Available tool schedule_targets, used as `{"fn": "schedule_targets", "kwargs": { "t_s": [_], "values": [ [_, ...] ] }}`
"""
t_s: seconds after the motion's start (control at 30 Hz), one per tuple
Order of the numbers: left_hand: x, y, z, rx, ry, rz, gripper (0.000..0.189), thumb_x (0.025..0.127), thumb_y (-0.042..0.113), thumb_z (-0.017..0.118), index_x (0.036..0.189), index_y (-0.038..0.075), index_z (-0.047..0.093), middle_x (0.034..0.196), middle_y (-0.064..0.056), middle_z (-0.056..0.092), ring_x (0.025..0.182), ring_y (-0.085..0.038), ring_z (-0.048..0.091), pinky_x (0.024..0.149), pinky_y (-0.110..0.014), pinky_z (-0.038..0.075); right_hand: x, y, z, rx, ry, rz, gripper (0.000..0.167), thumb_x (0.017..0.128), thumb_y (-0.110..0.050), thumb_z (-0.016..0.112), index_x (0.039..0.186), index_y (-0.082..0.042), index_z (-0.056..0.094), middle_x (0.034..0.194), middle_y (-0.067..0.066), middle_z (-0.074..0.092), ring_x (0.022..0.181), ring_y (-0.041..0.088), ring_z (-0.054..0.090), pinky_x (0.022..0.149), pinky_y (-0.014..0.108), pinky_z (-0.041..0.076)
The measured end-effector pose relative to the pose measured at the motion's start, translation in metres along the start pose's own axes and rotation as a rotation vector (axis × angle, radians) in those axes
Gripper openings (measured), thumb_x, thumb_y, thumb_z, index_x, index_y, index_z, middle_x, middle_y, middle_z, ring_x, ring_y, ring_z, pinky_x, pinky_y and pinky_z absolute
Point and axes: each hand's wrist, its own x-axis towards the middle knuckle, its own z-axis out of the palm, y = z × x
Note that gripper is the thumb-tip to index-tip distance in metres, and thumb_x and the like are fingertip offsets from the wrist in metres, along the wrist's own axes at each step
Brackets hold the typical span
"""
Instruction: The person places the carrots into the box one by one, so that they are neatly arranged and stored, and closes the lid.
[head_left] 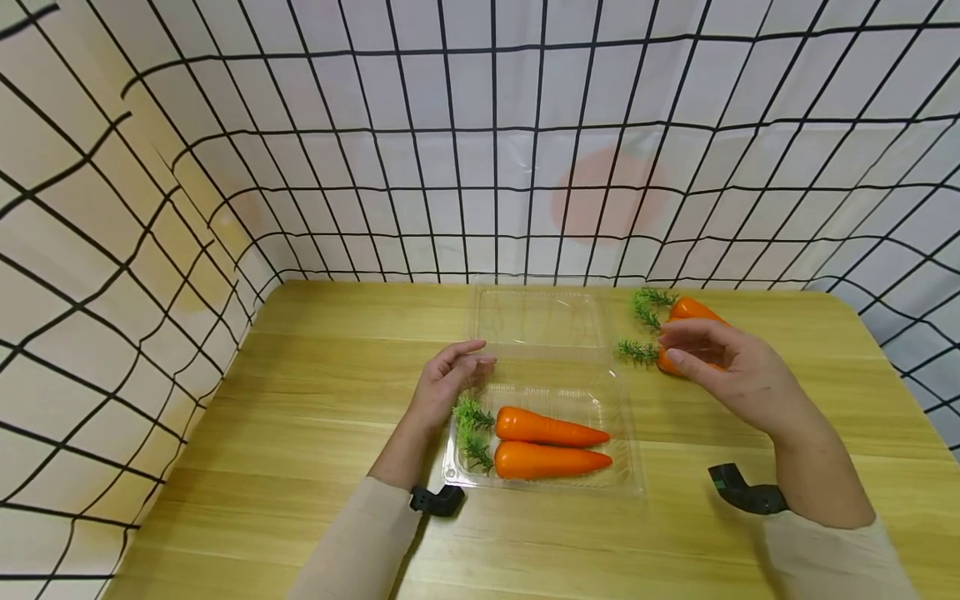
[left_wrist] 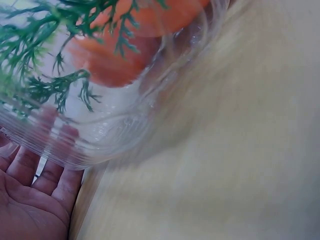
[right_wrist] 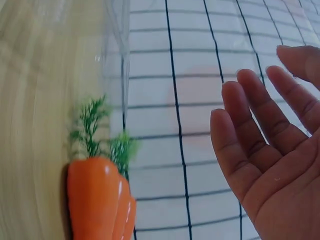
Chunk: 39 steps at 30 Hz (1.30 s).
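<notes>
Left hand (head_left: 442,390): not clenched, fingers extended against the left side of the clear container (head_left: 555,486); left wrist view shows fingertips through the plastic. Right hand (head_left: 731,367): released, nothing in it, fingers loosely bent.

Left to right:

- Far left: black wire grid (head_left: 493,129) runs up the side and on across the back, pale sheet (head_left: 472,92) behind it. Wood-grain table (head_left: 300,433) below.
- Left arm: beige sleeve (head_left: 367,542), black band (head_left: 438,502) at the wrist.
- Container: sits mid-table with its lid (head_left: 540,317) folded back toward the grid, so it's uncovered. Two carrots inside, upper one (head_left: 551,427) and lower one (head_left: 551,461), side by side, tips pointing right. Their green tops (head_left: 472,425) are bunched at the left end, close to the left hand.
- Right of the container, on the table: more carrots, a far one (head_left: 693,310) and a near one (head_left: 670,362), leafy ends to the left. Near one is partly hidden by the right hand in the head view. Bodies overlap in the right wrist view, can't confirm the count there.
- Right hand: over the right-hand carrots in the head view, apart from them in the right wrist view. Black strap (head_left: 750,496) at that wrist, beige cuff (head_left: 832,554) below.
</notes>
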Motion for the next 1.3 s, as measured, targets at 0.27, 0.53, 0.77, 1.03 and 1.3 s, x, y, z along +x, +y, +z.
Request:
{"fn": "schedule_targets", "kwargs": {
  "t_s": [0.27, 0.53, 0.77, 1.03, 1.3],
  "values": [
    [0.0, -0.001, -0.001, 0.004, -0.005, -0.007, 0.039, 0.106, 0.01, 0.047, 0.143, -0.004, 0.051, 0.132, -0.034, 0.062, 0.123, -0.05, 0.061, 0.108, -0.052, 0.051, -0.003, 0.022, -0.012, 0.012, 0.081, 0.034, 0.032, 0.102, -0.023, 0.063, 0.13, -0.009, 0.063, 0.112, -0.034, 0.062, 0.098, -0.012, 0.058, 0.077, 0.006, 0.046],
    [0.001, -0.004, -0.002, 0.013, -0.01, 0.006, 0.04, 0.106, 0.012, 0.047, 0.142, -0.005, 0.051, 0.132, -0.034, 0.062, 0.122, -0.05, 0.062, 0.107, -0.052, 0.052, -0.005, 0.047, -0.025, 0.034, 0.131, 0.085, 0.034, 0.104, -0.027, 0.06, 0.135, -0.012, 0.062, 0.108, -0.037, 0.062, 0.097, -0.015, 0.058, 0.078, 0.002, 0.045],
    [0.001, -0.006, -0.001, 0.002, -0.008, 0.01, 0.039, 0.106, 0.011, 0.048, 0.141, -0.004, 0.052, 0.131, -0.035, 0.062, 0.121, -0.05, 0.062, 0.106, -0.051, 0.053, -0.008, 0.068, -0.031, 0.065, 0.178, 0.123, 0.03, 0.104, -0.026, 0.06, 0.132, -0.017, 0.064, 0.104, -0.038, 0.063, 0.093, -0.016, 0.059, 0.078, 0.0, 0.044],
    [-0.001, -0.006, 0.0, -0.014, -0.014, 0.031, 0.039, 0.105, 0.01, 0.048, 0.14, -0.006, 0.052, 0.13, -0.037, 0.062, 0.12, -0.053, 0.061, 0.106, -0.051, 0.053, -0.005, 0.089, -0.024, -0.022, 0.182, 0.28, 0.051, 0.102, -0.047, 0.056, 0.137, -0.01, 0.058, 0.104, -0.038, 0.051, 0.099, -0.014, 0.044, 0.074, 0.0, 0.037],
    [0.001, -0.004, -0.002, -0.005, -0.012, 0.031, 0.039, 0.105, 0.01, 0.048, 0.14, -0.005, 0.052, 0.13, -0.037, 0.062, 0.12, -0.052, 0.061, 0.105, -0.05, 0.054, -0.003, 0.103, -0.02, -0.036, 0.18, 0.295, 0.055, 0.102, -0.048, 0.056, 0.138, -0.007, 0.058, 0.102, -0.04, 0.05, 0.097, -0.016, 0.043, 0.073, 0.001, 0.037]
  ]
}}
